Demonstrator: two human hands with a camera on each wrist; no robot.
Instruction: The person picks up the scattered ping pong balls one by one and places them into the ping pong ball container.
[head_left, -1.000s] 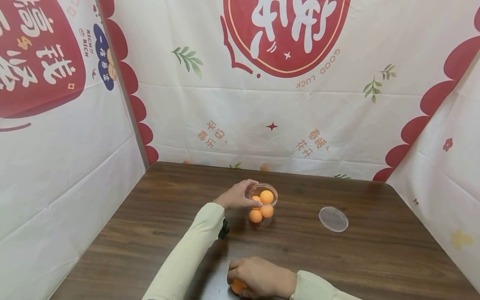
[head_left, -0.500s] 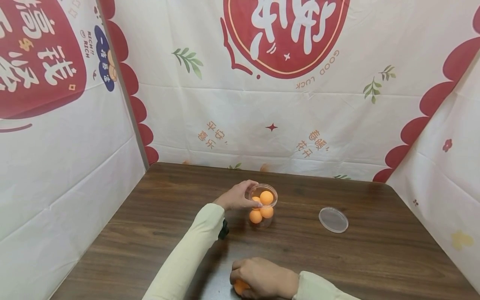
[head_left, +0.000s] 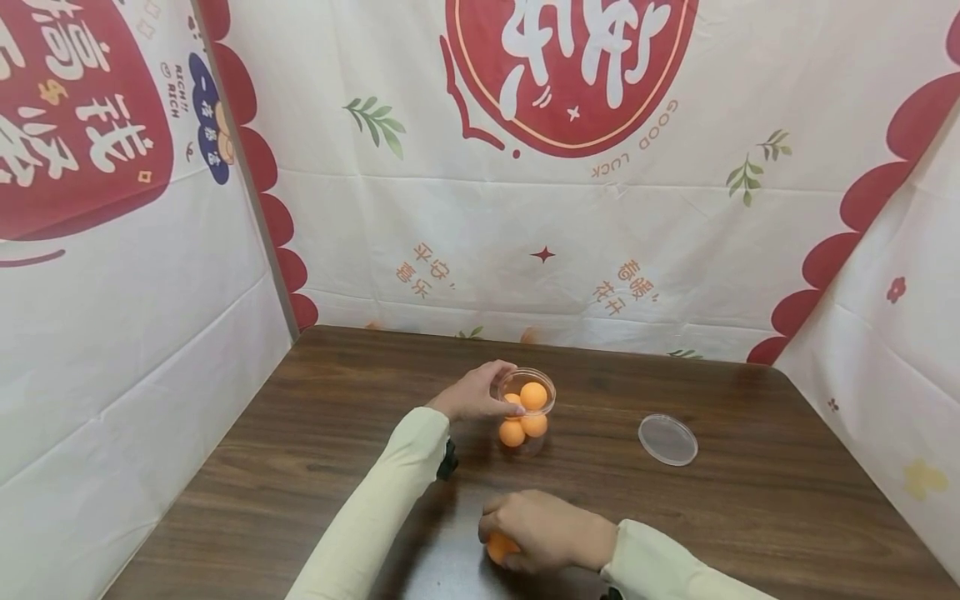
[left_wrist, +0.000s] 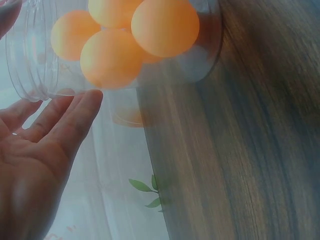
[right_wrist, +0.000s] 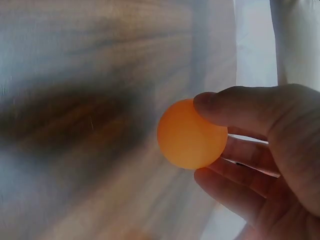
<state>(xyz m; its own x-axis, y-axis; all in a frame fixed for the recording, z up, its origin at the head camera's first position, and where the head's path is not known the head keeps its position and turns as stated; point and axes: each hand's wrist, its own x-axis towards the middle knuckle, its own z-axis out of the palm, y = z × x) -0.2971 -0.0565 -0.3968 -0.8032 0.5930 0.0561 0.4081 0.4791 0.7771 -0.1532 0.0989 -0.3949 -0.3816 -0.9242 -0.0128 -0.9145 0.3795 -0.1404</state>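
A clear plastic jar [head_left: 530,446] stands uncovered on the brown wooden table, with several orange ping-pong balls [left_wrist: 111,57] piled inside. My left hand [head_left: 477,393] grips the jar near its rim, thumb on the near side and fingers on the far side. Closer to the table's front, my right hand [head_left: 543,529] pinches another orange ping-pong ball [right_wrist: 187,137] between thumb and fingers. In the right wrist view that ball shows plainly at the fingertips. The clear round lid [head_left: 667,440] lies flat to the right of the jar.
The wooden table [head_left: 360,375] has a dark grain and rounded far corners. Behind it hangs a white printed cloth [head_left: 480,208], and similar cloths rise at the left and right sides. A dark strap device [head_left: 447,460] is on the left wrist.
My right hand has moved forward and slightly right, carrying the ping-pong ball toward the jar. The left hand, the jar and the lid have stayed in place.
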